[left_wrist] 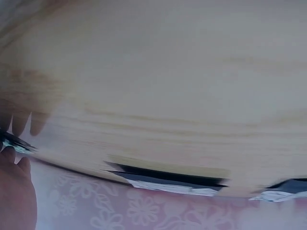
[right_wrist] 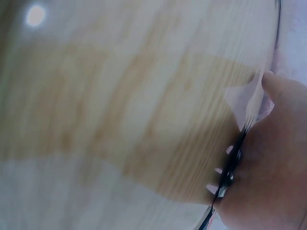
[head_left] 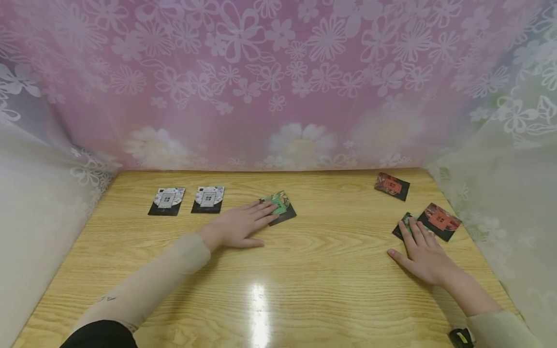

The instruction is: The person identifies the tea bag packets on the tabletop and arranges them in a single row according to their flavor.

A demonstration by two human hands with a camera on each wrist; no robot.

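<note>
My left hand (head_left: 244, 224) lies with straight fingers on a green and black packet (head_left: 285, 216) near the table's middle. Over at the right, my right hand (head_left: 424, 256) rests its spread fingers on another green and black packet (head_left: 397, 232), covering much of it. Touching or very near that one is a red and black packet (head_left: 440, 221). A second red packet (head_left: 391, 186) lies farther back. Two white and black packets, one at the far left (head_left: 166, 201) and one beside it (head_left: 208, 199), sit left of my left hand. In the left wrist view, a white and black packet (left_wrist: 168, 184) appears edge-on.
The wood-grain table (head_left: 322, 290) ends at a pink flowered curtain (head_left: 278, 96) behind, with pale curtains at both sides. A small black object (head_left: 461, 337) is by my right sleeve at the front edge. Light glares off the tabletop at front centre.
</note>
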